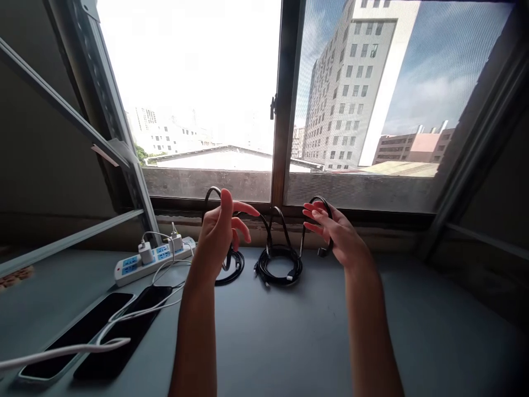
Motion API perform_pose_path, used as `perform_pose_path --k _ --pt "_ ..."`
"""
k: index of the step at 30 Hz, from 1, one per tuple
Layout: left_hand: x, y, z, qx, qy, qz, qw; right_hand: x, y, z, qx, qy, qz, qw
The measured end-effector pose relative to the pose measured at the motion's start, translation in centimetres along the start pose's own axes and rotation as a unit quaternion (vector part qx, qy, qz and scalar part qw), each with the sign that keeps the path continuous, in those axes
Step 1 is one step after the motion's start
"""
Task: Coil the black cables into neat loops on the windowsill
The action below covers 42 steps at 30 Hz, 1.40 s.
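A black cable (pixel 281 213) runs in loose bends between my two hands above the desk. My left hand (pixel 219 229) has its thumb up, index finger stretched out and other fingers curled. The cable passes through this hand, and a loop of it stands up behind. My right hand (pixel 336 231) holds the other stretch of cable between thumb and fingers. A bend arches over that hand, and a black plug end (pixel 323 252) hangs below it. Beneath the raised cable lies a coiled black cable (pixel 298 271) with its connectors showing. A second black coil (pixel 238 270) is partly hidden by my left wrist.
A white power strip (pixel 124 274) with chargers stands at the left back. Two dark-screened phones (pixel 78 331) (pixel 124 339) lie at left, crossed by white charging cables (pixel 140 313). A metal frame (pixel 111 99) rises beside the window. The grey desk (pixel 281 342) reaches the window wall.
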<state>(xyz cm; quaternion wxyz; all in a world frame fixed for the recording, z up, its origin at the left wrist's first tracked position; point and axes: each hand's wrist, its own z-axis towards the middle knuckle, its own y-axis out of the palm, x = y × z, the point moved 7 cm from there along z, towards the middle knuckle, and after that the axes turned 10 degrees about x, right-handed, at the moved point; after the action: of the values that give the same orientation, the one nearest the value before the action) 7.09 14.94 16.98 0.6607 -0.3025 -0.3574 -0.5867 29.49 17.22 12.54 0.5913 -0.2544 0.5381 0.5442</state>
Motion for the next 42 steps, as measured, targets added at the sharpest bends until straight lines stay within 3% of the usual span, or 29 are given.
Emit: perform_pose_path --k 7,12,17,21,25,30,32,39,42 --pt "0.4 0.6 -0.6 -0.043 -0.009 -0.032 0.999 0.9 2.7 -0.6 -0.100 0.012 -0.031 0.994" --pt "0.7 1.2 -1.0 -0.070 -0.022 -0.031 0.997 2.3 5.0 -1.7 -0.186 0.060 -0.063 0.979" --pt "0.7 2.0 -1.5 -0.116 -0.033 -0.048 0.992 2.7 6.6 -2.6 -0.220 0.083 -0.028 0.972" --pt "0.7 2.4 -1.8 -0.133 -0.040 -0.052 0.989 2.1 7.2 -3.1 -0.228 0.095 0.059 0.967" --pt "1.0 2.0 -1.6 -0.097 -0.022 -0.055 0.994 1.0 6.8 -3.0 -0.211 0.074 0.100 0.970" --pt "0.9 0.9 -1.0 -0.011 -0.017 -0.076 0.997 0.3 5.7 -2.5 -0.163 0.027 0.031 0.986" --pt "0.8 0.7 -0.8 -0.002 -0.020 -0.068 0.998 0.1 5.5 -2.7 -0.147 0.014 0.011 0.989" --pt "-0.5 3.0 -1.2 -0.135 -0.045 0.038 0.989 -1.0 6.9 -5.7 -0.227 0.017 -0.054 0.972" --pt "-1.2 3.8 -1.7 -0.180 -0.061 0.072 0.979 -1.4 7.3 -7.0 -0.268 -0.029 -0.117 0.956"
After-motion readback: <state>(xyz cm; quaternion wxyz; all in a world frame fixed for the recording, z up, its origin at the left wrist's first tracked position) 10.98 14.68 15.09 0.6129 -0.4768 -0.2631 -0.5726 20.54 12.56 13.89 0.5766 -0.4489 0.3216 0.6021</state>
